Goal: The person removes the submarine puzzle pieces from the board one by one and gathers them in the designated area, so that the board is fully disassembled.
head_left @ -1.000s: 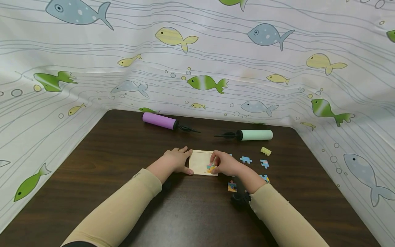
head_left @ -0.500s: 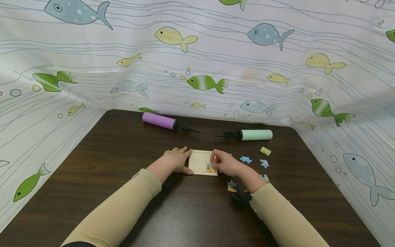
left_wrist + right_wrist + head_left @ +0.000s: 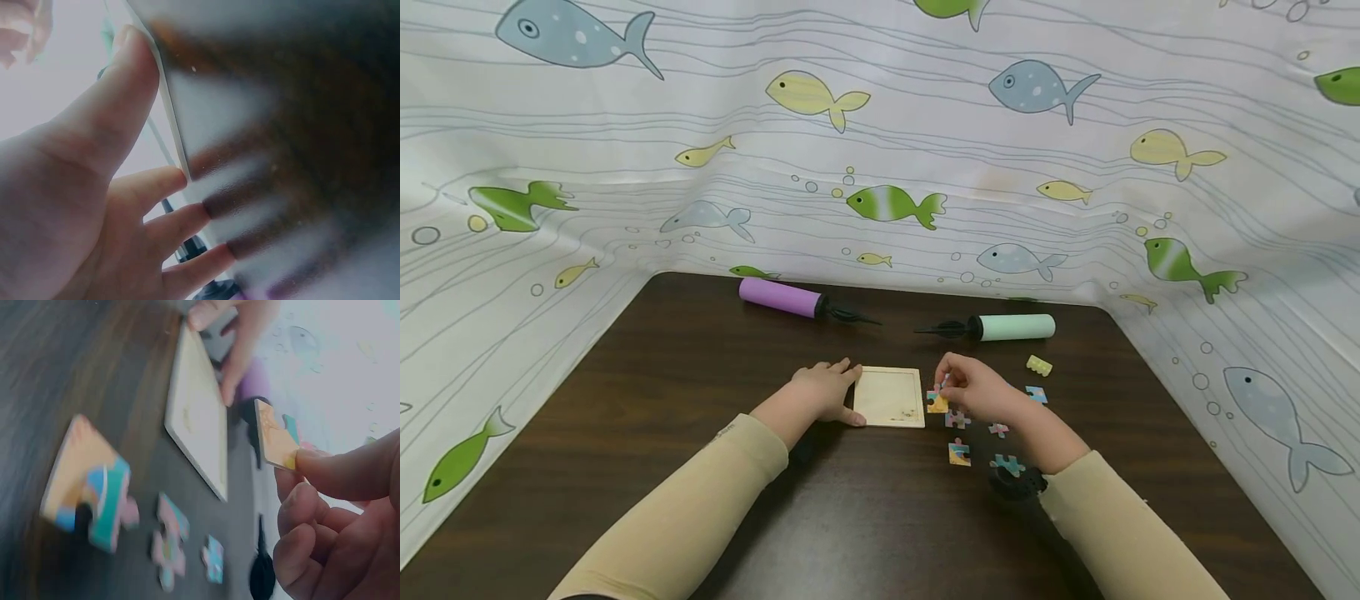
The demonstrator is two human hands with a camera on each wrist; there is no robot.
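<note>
In the head view, my left hand rests at the left edge of a shallow pale wooden puzzle tray, thumb and fingers spread apart. The left wrist view shows the thumb and fingertips against that edge. My right hand is just right of the tray and pinches an orange-yellow jigsaw piece between thumb and fingers. A bit of teal and pink shows behind it in the right wrist view. The tray's bare floor carries a small printed drawing near its lower right corner.
Loose jigsaw pieces lie right of the tray, including an orange and blue one, a pink one and a teal one. Farther back lie a purple hand pump, a mint hand pump and a yellow toy block.
My right hand has lifted the orange-yellow piece out of the tray's lower right corner and moved right with it. The left hand stays at the tray's edge. The head view has shifted slightly.
</note>
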